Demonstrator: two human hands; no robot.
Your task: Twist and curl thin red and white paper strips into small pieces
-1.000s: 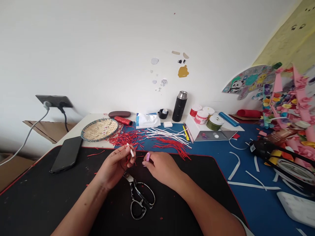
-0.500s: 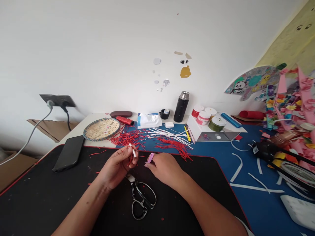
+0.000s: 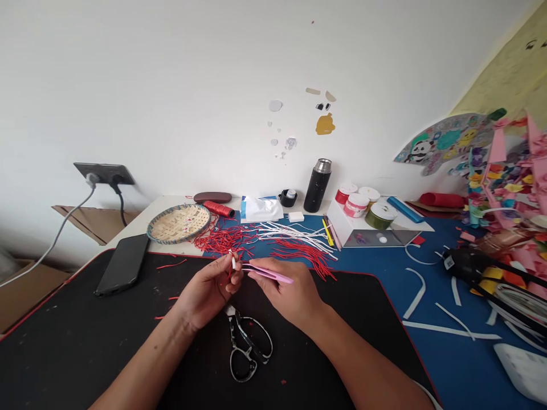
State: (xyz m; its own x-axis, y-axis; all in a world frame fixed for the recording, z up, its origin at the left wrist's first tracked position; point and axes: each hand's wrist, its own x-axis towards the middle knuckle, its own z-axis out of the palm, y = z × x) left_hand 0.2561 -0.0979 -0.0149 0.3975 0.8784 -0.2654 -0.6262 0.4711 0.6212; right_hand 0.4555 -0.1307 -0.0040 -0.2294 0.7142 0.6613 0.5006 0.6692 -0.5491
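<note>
My left hand (image 3: 209, 287) is closed on a small white paper roll (image 3: 233, 261) with thin red strips hanging from it, held above the black mat (image 3: 85, 341). My right hand (image 3: 288, 293) grips pink tweezers (image 3: 267, 272) lying level, with their tips pointing left at the roll and almost touching it. Black-handled scissors (image 3: 245, 347) lie on the mat just below both hands.
Heaps of red strips (image 3: 222, 238) and white strips (image 3: 294, 232) lie behind the hands on the blue mat. A woven basket (image 3: 179, 223), a black phone (image 3: 123, 264), a black flask (image 3: 318, 185), paint jars (image 3: 356, 204) and paper crafts (image 3: 508, 188) stand around.
My right hand has turned the pink tweezers from end-on to level and brought their tips over to the roll in my left hand. The left hand has stayed nearly still.
</note>
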